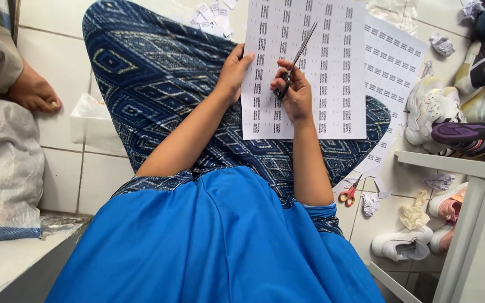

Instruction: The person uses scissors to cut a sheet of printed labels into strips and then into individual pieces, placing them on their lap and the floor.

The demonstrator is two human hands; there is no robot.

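Step in hand: cutting a printed label sheet [310,67] into strips, by the look of it; the cut runs up from the sheet's near edge.
Right hand [294,95]: fingers closed through the handles of the scissors [296,59], blades slightly parted and lying on the sheet, tips pointing to its far edge.
Left hand [232,73]: clamped on the sheet's left edge, thumb on top, steadying it over the lap [158,73].
Sheet: rests on the patterned lap, a second label sheet [391,67] partly under its right side.
Next move, as judged: blades need to follow the gap between label columns; the left hand must keep the paper taut.
Nearby: red-handled scissors [349,193] on the tiled floor [63,50]; cut slips [211,14] past the knee; shoes [439,109] at right.
Hard to make out: the scissor handles are hidden in the fist, and how far the cut reaches is unclear. The far edge of the sheet is cut off. Another person's foot [32,90] shows at left.
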